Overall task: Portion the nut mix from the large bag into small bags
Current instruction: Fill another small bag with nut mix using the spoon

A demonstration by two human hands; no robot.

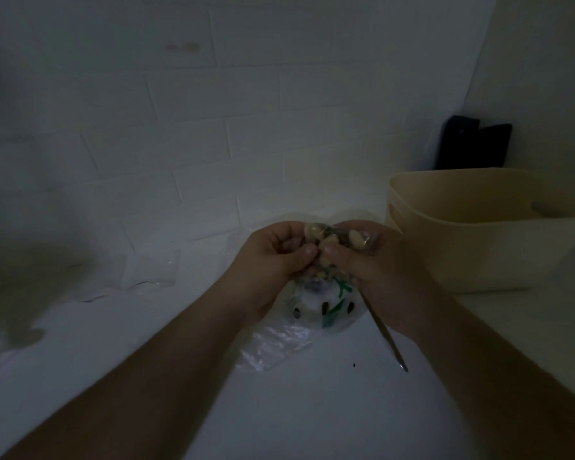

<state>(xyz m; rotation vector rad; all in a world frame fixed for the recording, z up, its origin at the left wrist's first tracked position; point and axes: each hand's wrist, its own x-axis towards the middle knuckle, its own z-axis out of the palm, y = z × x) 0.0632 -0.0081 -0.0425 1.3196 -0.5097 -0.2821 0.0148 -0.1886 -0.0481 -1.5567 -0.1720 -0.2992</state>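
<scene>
Both hands meet at the centre of the dim view, above a white table. My left hand [273,257] and my right hand [369,260] together pinch a small clear bag of nut mix [332,239], thumbs pressed side by side on its front. Pale nuts and dark pieces show through the plastic. Below the hands sits a white bowl with green and black markings [319,307]. A thin metal spoon handle [387,340] slants down from under my right hand; what holds it is hidden. A crumpled clear plastic bag [276,346] lies in front of the bowl.
A beige plastic tub [478,234] stands at the right, close to my right hand. A dark object [472,146] leans in the corner behind it. More clear small bags [150,270] lie at the left near the tiled wall. A small dark crumb [354,364] lies on the table.
</scene>
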